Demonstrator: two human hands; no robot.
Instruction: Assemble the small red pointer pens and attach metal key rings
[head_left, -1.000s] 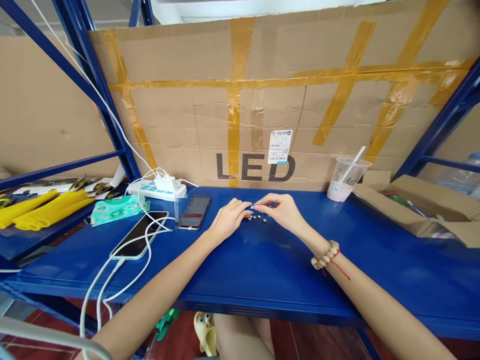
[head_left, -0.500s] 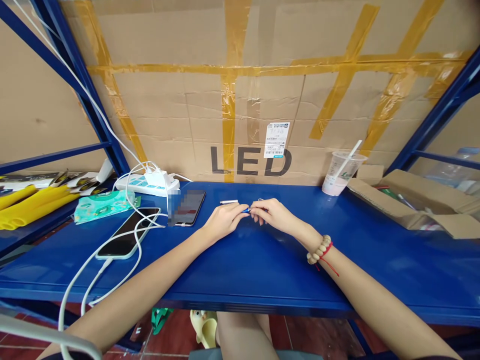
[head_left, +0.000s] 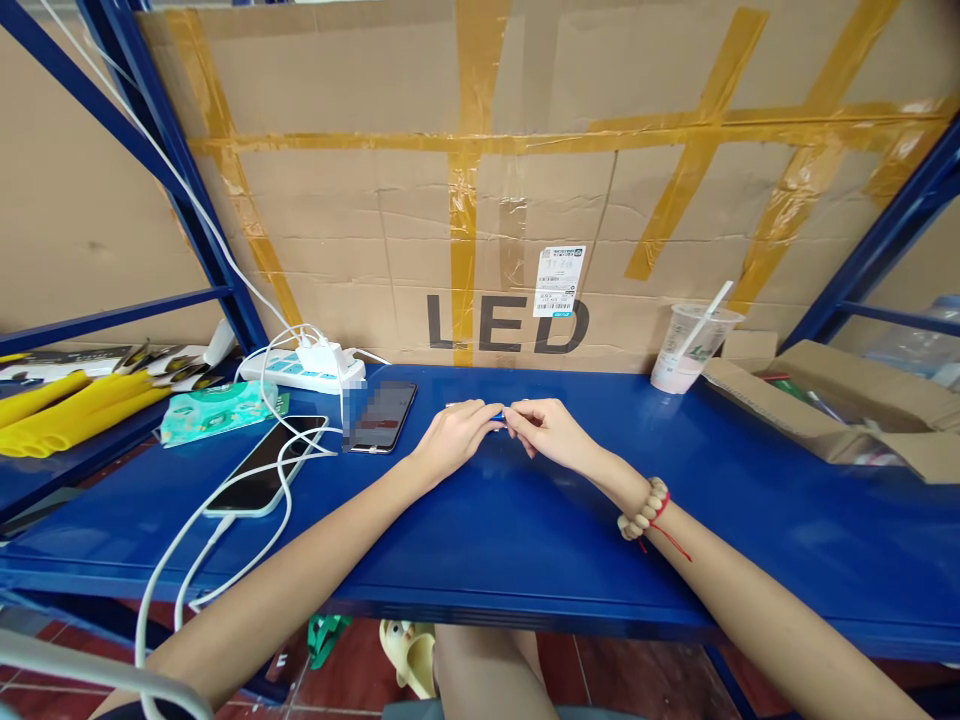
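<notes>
Blue piece point(head_left: 498, 416) points sideways from left hand's point(head_left: 459, 434) pinching grip to right hand point(head_left: 549, 430), whose hold is unclear.

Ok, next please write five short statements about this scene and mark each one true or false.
1. The left hand holds a small blue object. True.
2. The bead bracelet is on the left arm. False: the bead bracelet is on the right arm.
3. A straw stands in the plastic cup. True.
4. The yellow items lie inside the open carton. False: the yellow items lie at the far left, apart from the open carton.
5. A white cable is plugged into the nearer phone. True.
</notes>
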